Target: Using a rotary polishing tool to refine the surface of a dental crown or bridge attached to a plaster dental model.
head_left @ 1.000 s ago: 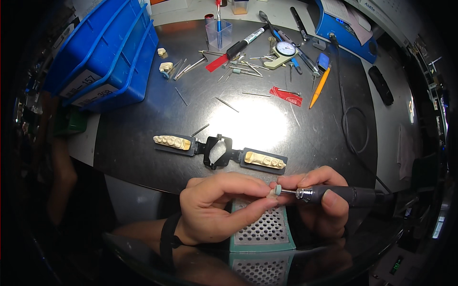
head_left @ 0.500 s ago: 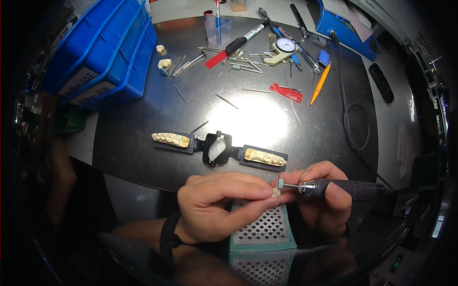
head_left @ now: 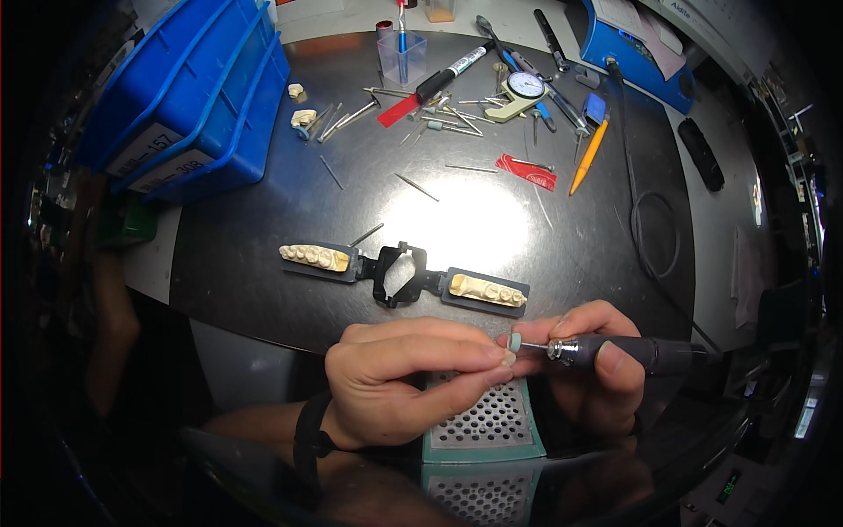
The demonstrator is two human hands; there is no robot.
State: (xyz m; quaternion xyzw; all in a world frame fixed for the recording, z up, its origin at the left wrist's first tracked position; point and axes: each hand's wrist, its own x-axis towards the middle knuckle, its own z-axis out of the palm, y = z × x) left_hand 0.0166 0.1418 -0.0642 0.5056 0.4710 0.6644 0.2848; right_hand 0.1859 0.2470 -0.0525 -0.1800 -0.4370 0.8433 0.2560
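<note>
Between thumb and forefinger, my left hand (head_left: 413,378) pinches a small cream-coloured dental crown (head_left: 508,358). My right hand (head_left: 597,369) is wrapped round a dark rotary handpiece (head_left: 628,351), pointing left. On its shank sits a pale green grinding wheel (head_left: 515,342), right at the crown; whether they touch I cannot tell. Below both hands is a perforated metal grille (head_left: 487,420) in a green frame. Just beyond my hands lies a black hinged articulator (head_left: 400,274), opened flat, with a row of plaster teeth (head_left: 314,256) on its left plate and another plaster model (head_left: 487,289) on its right.
Stacked blue bins (head_left: 202,105) stand at the left. Farther back lie several loose burs (head_left: 452,119), a marker (head_left: 452,70), a dial gauge (head_left: 525,84) and an orange pencil-like tool (head_left: 589,156). A clear cup (head_left: 402,57) holds a brush. The grey cord (head_left: 634,220) runs down the right side.
The grinding wheel and handpiece have shifted very slightly against the crown, and the crown looks a little turned. Both hands stay in nearly the same place; the bench things have not moved.
</note>
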